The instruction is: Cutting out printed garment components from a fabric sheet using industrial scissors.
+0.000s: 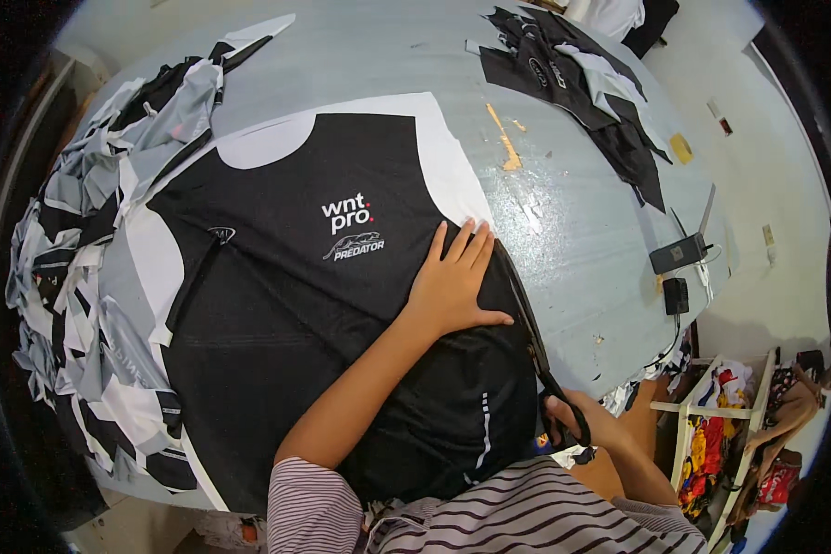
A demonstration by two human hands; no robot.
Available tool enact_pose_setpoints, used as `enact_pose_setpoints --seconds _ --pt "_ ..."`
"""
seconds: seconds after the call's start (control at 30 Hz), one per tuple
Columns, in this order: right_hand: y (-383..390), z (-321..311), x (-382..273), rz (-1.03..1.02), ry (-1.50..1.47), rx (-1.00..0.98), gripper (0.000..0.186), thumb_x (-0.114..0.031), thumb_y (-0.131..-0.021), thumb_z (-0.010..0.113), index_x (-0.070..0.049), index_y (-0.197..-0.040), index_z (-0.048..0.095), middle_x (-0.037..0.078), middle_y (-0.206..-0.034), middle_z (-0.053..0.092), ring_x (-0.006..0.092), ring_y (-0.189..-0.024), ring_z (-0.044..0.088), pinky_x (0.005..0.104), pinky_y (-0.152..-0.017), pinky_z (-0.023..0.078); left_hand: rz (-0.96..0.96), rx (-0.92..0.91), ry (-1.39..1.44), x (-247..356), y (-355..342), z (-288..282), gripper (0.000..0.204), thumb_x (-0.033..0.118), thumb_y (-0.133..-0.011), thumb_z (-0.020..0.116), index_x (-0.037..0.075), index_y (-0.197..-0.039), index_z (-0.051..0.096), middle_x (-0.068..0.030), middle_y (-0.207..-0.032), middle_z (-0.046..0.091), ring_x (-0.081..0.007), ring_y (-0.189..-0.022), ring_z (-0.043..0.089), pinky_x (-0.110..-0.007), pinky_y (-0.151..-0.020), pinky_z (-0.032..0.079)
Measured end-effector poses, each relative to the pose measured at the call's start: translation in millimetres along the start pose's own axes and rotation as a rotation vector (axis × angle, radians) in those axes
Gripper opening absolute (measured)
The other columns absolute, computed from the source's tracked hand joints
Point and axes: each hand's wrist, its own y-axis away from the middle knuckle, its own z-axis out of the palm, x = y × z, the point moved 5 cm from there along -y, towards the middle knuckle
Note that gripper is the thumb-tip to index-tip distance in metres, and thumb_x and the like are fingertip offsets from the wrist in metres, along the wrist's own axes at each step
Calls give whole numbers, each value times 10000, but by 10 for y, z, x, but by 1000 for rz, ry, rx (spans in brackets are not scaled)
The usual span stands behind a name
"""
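A black printed jersey panel (258,305) with white margins lies spread over the grey table, its lower edge reaching my body. My left hand (452,282) rests flat on its right part, fingers spread toward the white margin. At the panel's right edge, my right hand (577,415) is closed around the dark handles of a pair of scissors (559,392). Their blades appear to point away from me along the cloth's edge, though dark fabric makes them hard to separate. Part of my right hand is behind the handle loop.
Fabric scraps (92,249) heap along the left side. More black pieces (572,88) lie at the far right. A black router-like box (679,254) and a power adapter (676,295) sit at the right edge. Below stands a pale rack (748,415) with coloured cloth.
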Motion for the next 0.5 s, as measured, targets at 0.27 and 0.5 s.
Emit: enact_pose_setpoints --seconds 0.27,0.5 --pt "14 25 -42 -24 27 36 496 -471 -968 415 -17 -798 524 46 -588 541 137 -539 549 260 -510 414 -2 -8 -2 -3 1 1 1116 780 -629 559 -65 -1343 410 -175 -1423 392 -306 -1362 290 -530 -1114 166" --pt "15 20 22 -35 67 48 447 -420 -970 471 17 -893 516 49 -585 514 131 -502 524 283 -484 422 -1 16 8 -5 3 14 1114 783 -628 551 -66 -1336 417 -177 -1418 397 -306 -1357 300 -530 -1113 167"
